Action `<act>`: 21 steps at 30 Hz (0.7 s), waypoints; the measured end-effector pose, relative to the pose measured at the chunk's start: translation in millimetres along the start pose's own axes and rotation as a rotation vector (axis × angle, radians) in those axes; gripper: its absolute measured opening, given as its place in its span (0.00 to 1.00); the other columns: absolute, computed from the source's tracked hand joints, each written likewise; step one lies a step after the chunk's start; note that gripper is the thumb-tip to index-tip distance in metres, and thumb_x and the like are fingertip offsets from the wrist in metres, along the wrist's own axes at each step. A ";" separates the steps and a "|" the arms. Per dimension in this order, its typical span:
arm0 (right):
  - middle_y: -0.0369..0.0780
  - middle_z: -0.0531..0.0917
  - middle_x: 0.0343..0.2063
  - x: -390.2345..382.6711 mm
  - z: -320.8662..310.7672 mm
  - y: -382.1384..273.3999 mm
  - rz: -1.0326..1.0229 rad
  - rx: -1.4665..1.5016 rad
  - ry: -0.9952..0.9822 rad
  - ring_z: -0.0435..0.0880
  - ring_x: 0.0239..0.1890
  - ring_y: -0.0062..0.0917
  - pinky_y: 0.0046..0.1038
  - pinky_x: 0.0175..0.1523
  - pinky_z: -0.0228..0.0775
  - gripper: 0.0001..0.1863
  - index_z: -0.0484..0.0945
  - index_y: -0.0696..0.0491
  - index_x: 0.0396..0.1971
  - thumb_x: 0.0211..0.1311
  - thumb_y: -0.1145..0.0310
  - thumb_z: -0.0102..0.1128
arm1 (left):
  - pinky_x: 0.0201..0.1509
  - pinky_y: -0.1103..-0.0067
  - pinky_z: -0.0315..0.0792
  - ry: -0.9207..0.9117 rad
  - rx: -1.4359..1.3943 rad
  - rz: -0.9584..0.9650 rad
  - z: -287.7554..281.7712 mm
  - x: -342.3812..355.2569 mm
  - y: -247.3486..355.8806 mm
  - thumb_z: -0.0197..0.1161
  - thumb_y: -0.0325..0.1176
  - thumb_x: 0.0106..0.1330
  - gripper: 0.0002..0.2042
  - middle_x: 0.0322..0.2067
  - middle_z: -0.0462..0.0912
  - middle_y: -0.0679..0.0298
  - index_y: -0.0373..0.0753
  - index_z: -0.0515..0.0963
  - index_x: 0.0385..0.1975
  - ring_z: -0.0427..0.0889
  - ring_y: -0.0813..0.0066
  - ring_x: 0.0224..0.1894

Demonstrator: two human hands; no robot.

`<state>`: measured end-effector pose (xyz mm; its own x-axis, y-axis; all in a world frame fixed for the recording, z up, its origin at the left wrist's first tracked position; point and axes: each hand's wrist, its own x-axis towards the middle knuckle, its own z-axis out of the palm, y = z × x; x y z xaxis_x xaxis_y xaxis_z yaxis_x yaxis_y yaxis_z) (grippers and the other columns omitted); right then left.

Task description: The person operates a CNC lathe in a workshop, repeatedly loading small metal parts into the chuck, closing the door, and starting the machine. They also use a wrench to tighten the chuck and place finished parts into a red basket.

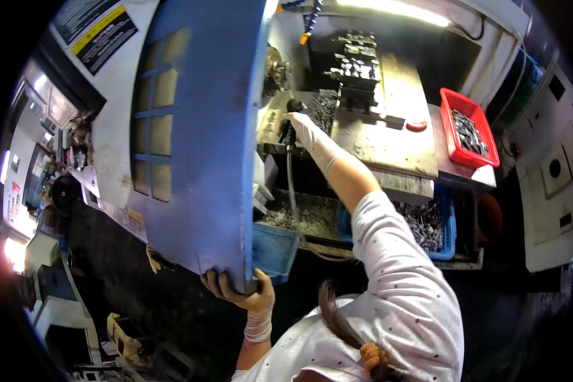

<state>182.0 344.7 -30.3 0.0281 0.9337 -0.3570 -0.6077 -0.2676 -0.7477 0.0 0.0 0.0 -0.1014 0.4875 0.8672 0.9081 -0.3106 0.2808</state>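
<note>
- Nearest the camera: the person's own head and white speckled sleeve, hair tied back with an orange band.
- Left hand, gloved, fingers curled shut around the lower edge of the blue sliding door; the door stands drawn aside, so the machine is open.
- Right hand, gloved, arm stretched into the machine, closed around a black air nozzle whose hose hangs below the wrist.
- Progress, as judged: door already opened, and the nozzle held near the chuck just left of the right hand; any part there is too small to tell.
- Machine bed right of the right hand, worn and stained, a block of tool holders beyond it.
- Red bin of metal parts far right; blue bin of parts and a tray of shavings below the right forearm.
- Room: dim workshop, dark floor, other machines to the left.
</note>
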 end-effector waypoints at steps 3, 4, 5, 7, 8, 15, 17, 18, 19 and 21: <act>0.40 0.74 0.16 -71.0 -25.0 -26.9 -0.068 -0.284 -0.028 0.75 0.18 0.26 0.25 0.21 0.67 0.08 0.70 0.60 0.24 0.50 0.70 0.51 | 0.57 0.57 0.44 -0.036 -0.011 -0.013 -4.3 1.4 -0.6 0.57 0.25 0.42 0.33 0.53 0.53 0.48 0.34 0.51 0.51 0.49 0.49 0.57; 0.39 0.75 0.18 -122.5 -37.2 -31.3 -0.133 -0.214 -0.162 0.75 0.18 0.24 0.22 0.22 0.67 0.10 0.71 0.59 0.27 0.49 0.68 0.55 | 0.57 0.57 0.43 -0.059 0.061 0.015 -12.3 7.6 -3.2 0.57 0.25 0.42 0.34 0.53 0.52 0.48 0.34 0.50 0.52 0.48 0.49 0.57; 0.38 0.76 0.20 -158.9 -59.6 -49.9 -0.285 -0.320 -0.181 0.75 0.22 0.21 0.20 0.27 0.67 0.12 0.71 0.57 0.31 0.48 0.66 0.57 | 0.58 0.58 0.43 -0.048 0.078 -0.007 -5.7 5.6 0.0 0.56 0.25 0.42 0.34 0.53 0.51 0.48 0.33 0.49 0.52 0.48 0.50 0.58; 0.40 0.77 0.26 -248.1 -126.2 -78.4 -0.439 -0.804 0.279 0.74 0.32 0.25 0.25 0.40 0.64 0.17 0.72 0.55 0.35 0.51 0.57 0.52 | 0.58 0.59 0.42 0.030 0.047 -0.014 8.5 -4.7 10.0 0.54 0.24 0.42 0.34 0.53 0.51 0.47 0.32 0.48 0.52 0.48 0.50 0.58; 0.40 0.77 0.29 -243.2 -212.6 -68.3 -0.621 -0.732 0.426 0.73 0.35 0.26 0.26 0.42 0.64 0.17 0.71 0.56 0.38 0.51 0.60 0.53 | 0.59 0.60 0.41 0.061 0.017 -0.016 14.6 0.4 14.1 0.53 0.23 0.43 0.34 0.53 0.51 0.47 0.30 0.47 0.53 0.48 0.50 0.58; 0.36 0.71 0.11 -362.1 -530.8 -10.9 -0.054 -0.353 1.010 0.68 0.14 0.20 0.20 0.20 0.57 0.08 0.71 0.55 0.17 0.43 0.67 0.57 | 0.54 0.69 0.57 0.168 0.083 -0.114 14.9 -4.0 15.8 0.57 0.20 0.45 0.32 0.52 0.55 0.48 0.29 0.51 0.52 0.59 0.57 0.53; 0.45 0.76 0.24 -353.2 -609.5 40.3 0.132 -0.574 1.050 0.75 0.30 0.32 0.31 0.38 0.65 0.19 0.72 0.63 0.32 0.41 0.64 0.58 | 0.54 0.70 0.56 0.141 0.064 -0.143 17.3 -2.4 20.7 0.56 0.20 0.45 0.31 0.52 0.56 0.48 0.28 0.51 0.52 0.60 0.57 0.52; 0.47 0.75 0.29 -339.2 -596.7 40.1 0.107 -0.814 1.144 0.73 0.35 0.36 0.32 0.43 0.63 0.22 0.70 0.63 0.36 0.41 0.64 0.58 | 0.54 0.69 0.56 0.160 0.112 -0.123 18.0 -1.0 21.5 0.56 0.21 0.44 0.31 0.51 0.57 0.48 0.28 0.52 0.51 0.60 0.57 0.52; 0.50 0.74 0.34 -324.2 -566.0 30.1 0.071 -1.066 1.224 0.71 0.40 0.39 0.33 0.48 0.61 0.26 0.68 0.63 0.41 0.41 0.63 0.58 | 0.57 0.69 0.53 0.138 -0.017 -0.250 16.7 -5.4 22.4 0.53 0.18 0.44 0.33 0.53 0.53 0.48 0.30 0.48 0.54 0.58 0.60 0.53; 0.48 0.73 0.36 -306.2 -512.1 11.5 -0.638 -1.561 1.081 0.70 0.42 0.37 0.31 0.48 0.60 0.21 0.69 0.58 0.40 0.42 0.66 0.56 | 0.58 0.69 0.51 0.130 0.152 -0.181 9.0 -8.8 16.5 0.52 0.18 0.41 0.34 0.53 0.54 0.49 0.30 0.48 0.54 0.58 0.60 0.54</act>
<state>572.9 -66.1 -216.4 0.6602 0.6176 0.4274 0.7500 -0.5119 -0.4189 19.5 -2.1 -6.7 -0.3097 0.4123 0.8568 0.9201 -0.0974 0.3795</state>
